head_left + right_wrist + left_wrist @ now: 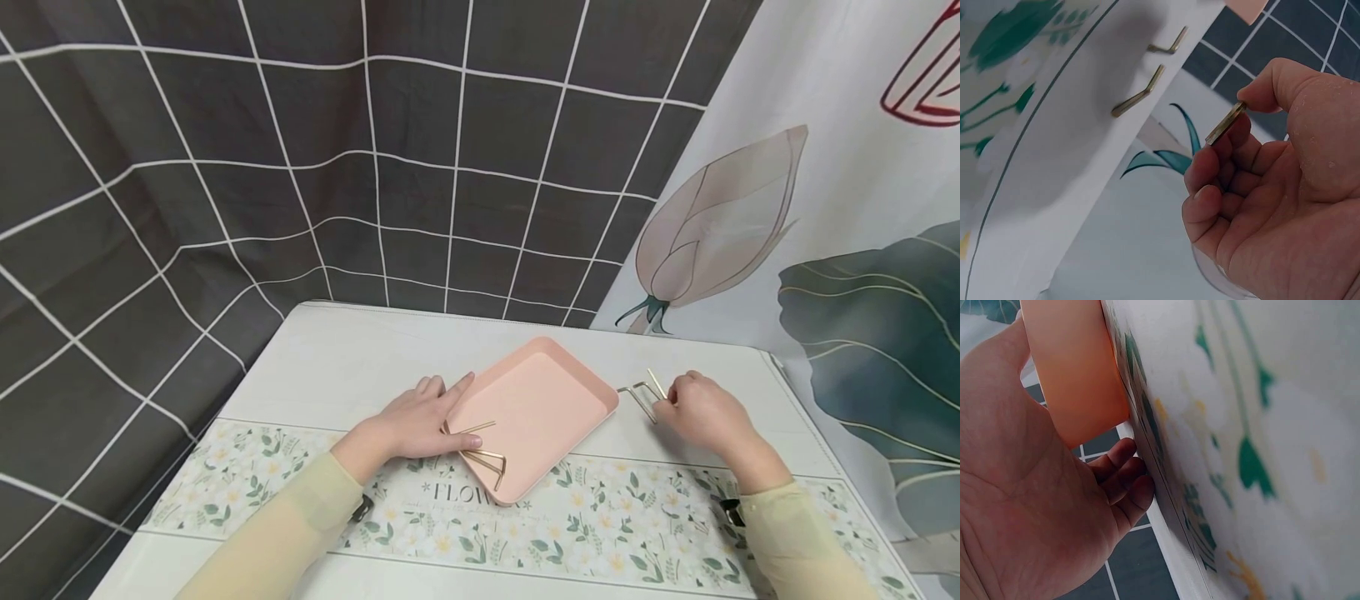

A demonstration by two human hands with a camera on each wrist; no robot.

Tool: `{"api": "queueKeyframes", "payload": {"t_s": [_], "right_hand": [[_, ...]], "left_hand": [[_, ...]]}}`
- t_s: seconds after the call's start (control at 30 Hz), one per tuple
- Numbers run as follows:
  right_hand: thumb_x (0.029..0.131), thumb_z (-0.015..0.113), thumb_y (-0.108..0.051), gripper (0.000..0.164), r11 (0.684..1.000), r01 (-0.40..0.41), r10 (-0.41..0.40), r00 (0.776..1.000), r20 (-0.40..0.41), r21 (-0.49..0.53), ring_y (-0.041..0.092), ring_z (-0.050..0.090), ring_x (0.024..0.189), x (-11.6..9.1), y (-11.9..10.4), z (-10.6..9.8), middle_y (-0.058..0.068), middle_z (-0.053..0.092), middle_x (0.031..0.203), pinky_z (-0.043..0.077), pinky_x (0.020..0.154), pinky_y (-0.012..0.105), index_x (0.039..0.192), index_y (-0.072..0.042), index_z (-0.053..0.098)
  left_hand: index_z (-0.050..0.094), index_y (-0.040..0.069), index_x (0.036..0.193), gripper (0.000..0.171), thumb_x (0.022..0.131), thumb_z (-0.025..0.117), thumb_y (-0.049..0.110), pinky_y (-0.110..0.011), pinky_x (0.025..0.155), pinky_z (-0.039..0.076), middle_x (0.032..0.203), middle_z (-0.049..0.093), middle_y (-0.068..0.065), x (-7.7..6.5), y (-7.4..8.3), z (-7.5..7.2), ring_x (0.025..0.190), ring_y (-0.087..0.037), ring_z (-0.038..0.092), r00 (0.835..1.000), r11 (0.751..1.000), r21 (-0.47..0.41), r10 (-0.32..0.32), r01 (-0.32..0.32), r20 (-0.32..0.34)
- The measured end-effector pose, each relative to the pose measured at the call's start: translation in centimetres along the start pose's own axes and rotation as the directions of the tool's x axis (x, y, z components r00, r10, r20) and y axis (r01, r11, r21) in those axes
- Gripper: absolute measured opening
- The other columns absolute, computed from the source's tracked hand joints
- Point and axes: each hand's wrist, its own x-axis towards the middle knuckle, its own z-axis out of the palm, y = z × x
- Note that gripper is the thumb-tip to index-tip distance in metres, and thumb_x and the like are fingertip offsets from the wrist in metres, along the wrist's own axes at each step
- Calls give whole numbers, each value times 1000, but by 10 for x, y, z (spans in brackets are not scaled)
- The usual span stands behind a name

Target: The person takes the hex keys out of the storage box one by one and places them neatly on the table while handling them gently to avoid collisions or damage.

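A pink tray (pixel 536 408) lies aslant mid-table. My left hand (pixel 420 421) rests at its left corner, thumb and index spread over the rim; in the left wrist view, the other fingers (pixel 1125 472) curl loosely beside the tray's outer wall (pixel 1075 369). Several gold L-shaped hex keys (pixel 491 457) lie in the tray near the thumb. Right of the tray, my right hand (pixel 701 412) pinches a gold hex key (pixel 1225 123) between thumb and fingers. More hex keys (pixel 1141 94) lie on the table beside that hand.
The white table (pixel 360 358) carries a flowered band (pixel 592 521) with lettering across its front part. Behind stands a dark curtain (pixel 420 200) with white grid lines. A pale curtain with large leaf and bud prints (pixel 720 225) hangs at the right.
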Motion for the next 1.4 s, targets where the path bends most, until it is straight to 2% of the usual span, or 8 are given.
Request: {"api": "queueKeyframes", "payload": {"t_s": [0.77,1.13,1.4], "right_hand": [[100,67,-23,27,999,-43,42,997,67,6,25,52,71,1,41,1,11,56,84,45,65,43,82,-4,60],[101,71,-24,30,999,-37,38,994,99,-15,26,52,71,5,48,5,11,55,84,46,66,45,83,-3,59],[102,68,-23,30,999,-35,37,992,123,-15,25,50,69,7,48,6,10,53,82,43,64,43,80,-6,56]], "left_hand": [[18,19,181,113,97,53,87,-33,78,42,107,47,-1,-1,0,-1,94,-16,41,1000,1000,-4,2,-2,-2],[19,19,181,111,98,56,84,-33,78,42,107,46,-1,-1,1,-1,95,-16,41,1000,1000,-16,-2,2,2],[19,19,181,112,98,54,86,-34,80,43,108,47,-2,-1,2,-2,96,-17,41,1000,1000,-9,5,-5,2]]}}
